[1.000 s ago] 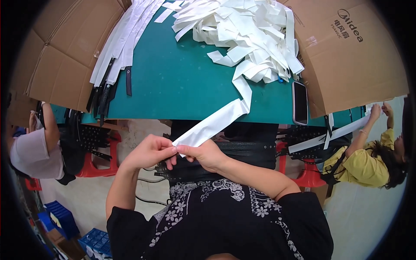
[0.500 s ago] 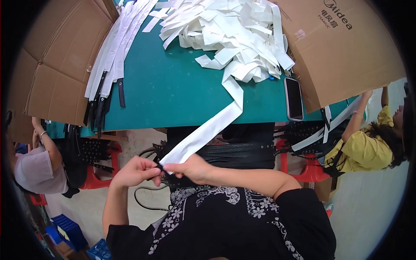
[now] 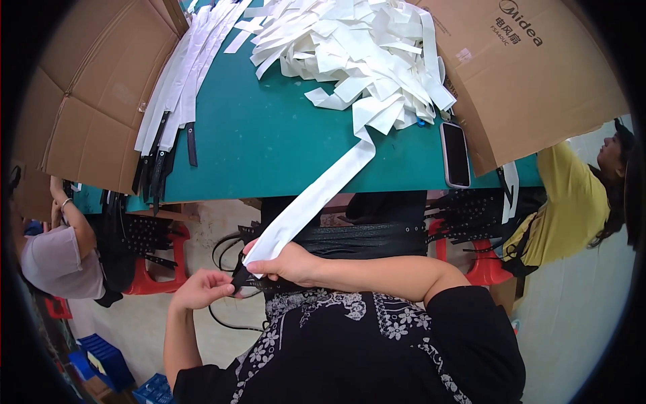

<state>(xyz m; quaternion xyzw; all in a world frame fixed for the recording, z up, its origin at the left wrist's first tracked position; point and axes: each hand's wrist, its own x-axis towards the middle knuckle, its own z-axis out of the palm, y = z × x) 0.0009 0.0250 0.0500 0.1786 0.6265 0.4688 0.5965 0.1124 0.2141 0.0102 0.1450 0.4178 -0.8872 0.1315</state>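
My right hand grips the lower end of a long white fabric-like sleeve, which runs up over the table edge to the pile of white sleeves. Just left of it, my left hand pinches a black belt between thumb and fingers. The belt meets the white sleeve's end at my right hand; whether its tip is inside is hidden. Across my lap lie several black belts with eyelets.
White-sleeved belts with black ends lie at the left of the green table. Cardboard boxes stand on both sides. A phone lies at the right. Co-workers sit left and right, beside red stools.
My left hand has moved down and left, showing more of the black belt. My right hand now wraps round the sleeve's end. The sleeve is straighter. The right co-worker's arm has moved.
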